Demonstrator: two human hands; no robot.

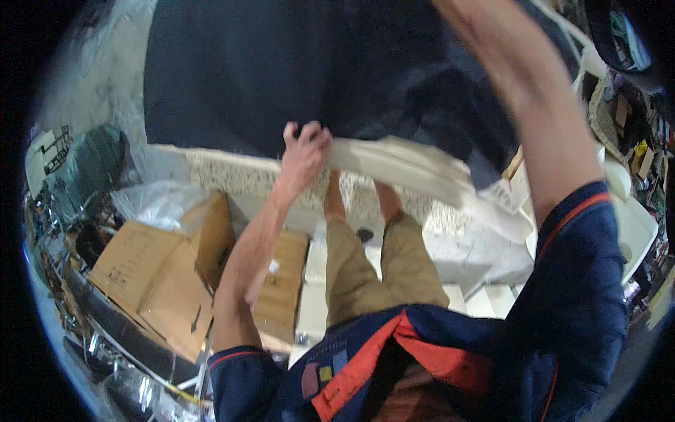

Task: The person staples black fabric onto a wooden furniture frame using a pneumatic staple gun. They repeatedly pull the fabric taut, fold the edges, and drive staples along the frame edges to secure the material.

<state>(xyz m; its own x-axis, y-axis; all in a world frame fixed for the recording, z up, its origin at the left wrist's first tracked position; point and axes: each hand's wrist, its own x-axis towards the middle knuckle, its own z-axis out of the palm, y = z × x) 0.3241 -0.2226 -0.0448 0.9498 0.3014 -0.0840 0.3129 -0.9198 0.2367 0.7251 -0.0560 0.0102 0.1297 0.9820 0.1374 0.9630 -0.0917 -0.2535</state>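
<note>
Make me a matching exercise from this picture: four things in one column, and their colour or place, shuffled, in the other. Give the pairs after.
Things:
1. left hand
2. cardboard box
3. shorts
4. right arm

Descriptions:
A. khaki, on the person's legs
B. raised, running out of the top of the picture
C. brown, at lower left
D. closed in a grip on the end of a pale flat panel

Pairs: 1-D, 2-C, 3-A, 4-B

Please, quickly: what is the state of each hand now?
Left hand: closed on the white foam piece.
Right hand: out of view, above the picture.
</note>
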